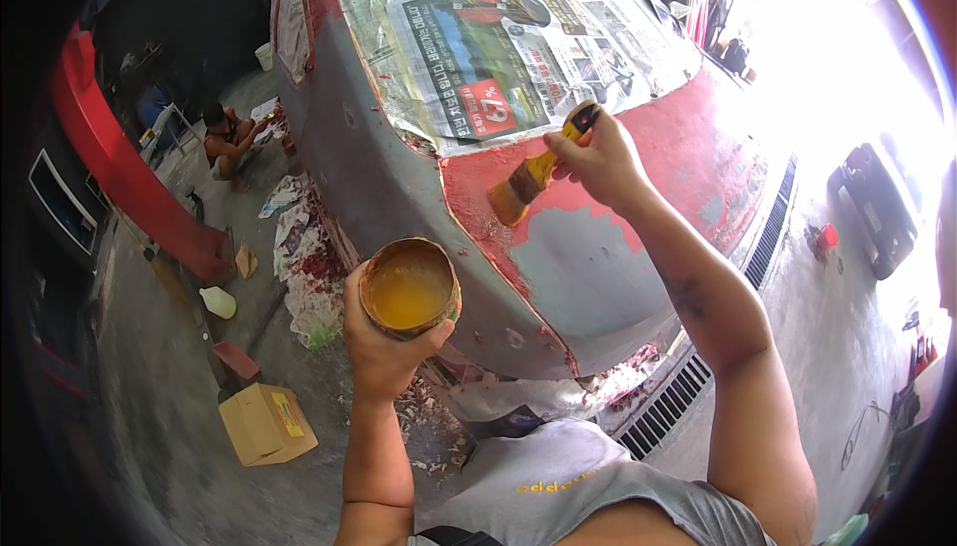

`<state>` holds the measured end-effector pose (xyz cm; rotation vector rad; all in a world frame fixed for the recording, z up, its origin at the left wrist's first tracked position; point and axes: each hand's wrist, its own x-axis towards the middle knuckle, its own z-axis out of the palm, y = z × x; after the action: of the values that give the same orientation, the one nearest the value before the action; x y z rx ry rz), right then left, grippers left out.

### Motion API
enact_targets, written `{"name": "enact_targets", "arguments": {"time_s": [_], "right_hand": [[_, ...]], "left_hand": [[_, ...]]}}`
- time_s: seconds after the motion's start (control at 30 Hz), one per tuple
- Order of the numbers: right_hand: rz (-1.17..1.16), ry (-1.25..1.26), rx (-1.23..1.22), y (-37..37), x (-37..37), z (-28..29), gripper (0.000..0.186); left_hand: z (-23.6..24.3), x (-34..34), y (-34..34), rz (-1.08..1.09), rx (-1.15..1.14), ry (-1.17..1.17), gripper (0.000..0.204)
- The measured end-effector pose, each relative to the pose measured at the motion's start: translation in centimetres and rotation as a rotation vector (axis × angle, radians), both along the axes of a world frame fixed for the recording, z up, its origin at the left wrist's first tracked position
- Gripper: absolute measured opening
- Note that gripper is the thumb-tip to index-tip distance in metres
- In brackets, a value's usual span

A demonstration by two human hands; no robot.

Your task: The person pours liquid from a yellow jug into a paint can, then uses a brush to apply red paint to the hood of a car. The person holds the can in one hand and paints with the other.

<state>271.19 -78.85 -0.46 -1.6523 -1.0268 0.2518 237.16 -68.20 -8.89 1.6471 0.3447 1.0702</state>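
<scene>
- Brush (531,179): it is in your right hand, near 1 o'clock from the middle of your view. It leans, with its bristles pointing down and left, at a red patch (698,137). I cannot tell if the tips touch.
- Your right hand (601,160) has its fingers bent tight around the brush's yellow and black handle.
- Your left hand (387,352), between 7 and 8 o'clock, has its fingers curled around the sides of a round pot (409,287).
- The pot is at 8 o'clock. It stands open at the top, with yellow-brown wet stuff inside.
- The car (598,287) is right in front of you. Its body is part dull grey and part red, and the red looks rough and bumpy.
- Newspaper (543,57) covers much of the car's window, between 12 and 1 o'clock.
- A dark floor grate (666,412) runs beside the car, between 4 and 5 o'clock.
- A brown box (261,426) sits on the floor, between 7 and 8 o'clock.
- A pale jug (217,302) lies between 8 and 9 o'clock.
- Farther off, at 10 o'clock, another person (229,145) is down low near the car's side.
</scene>
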Motion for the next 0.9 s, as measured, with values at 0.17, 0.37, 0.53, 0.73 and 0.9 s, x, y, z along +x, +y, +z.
{"name": "enact_targets", "arguments": {"time_s": [0.17, 0.37, 0.53, 0.73, 0.9], "right_hand": [[-0.267, -0.046, -0.058, -2.4, 1.3, 1.7, 0.036], [0.015, -0.077, 0.044, -2.9, -2.2, 1.1, 0.035], [-0.130, -0.052, -0.105, -2.7, -2.0, 0.7, 0.034], [-0.120, -0.102, 0.031, -3.0, -0.2, 2.4, 0.032], [-0.031, -0.064, -0.103, -2.3, -1.6, 0.4, 0.037]], "left_hand": [[0.0, -0.7, -0.4, 0.017, 0.015, -0.016, 0.092], [0.1, -0.2, -0.8, 0.005, -0.002, -0.005, 0.091], [-0.3, -0.3, -0.9, -0.027, -0.032, -0.020, 0.090], [-0.4, -0.5, -1.0, 0.004, 0.002, -0.007, 0.091], [0.0, -0.5, -1.3, 0.004, 0.000, -0.004, 0.091]]}}
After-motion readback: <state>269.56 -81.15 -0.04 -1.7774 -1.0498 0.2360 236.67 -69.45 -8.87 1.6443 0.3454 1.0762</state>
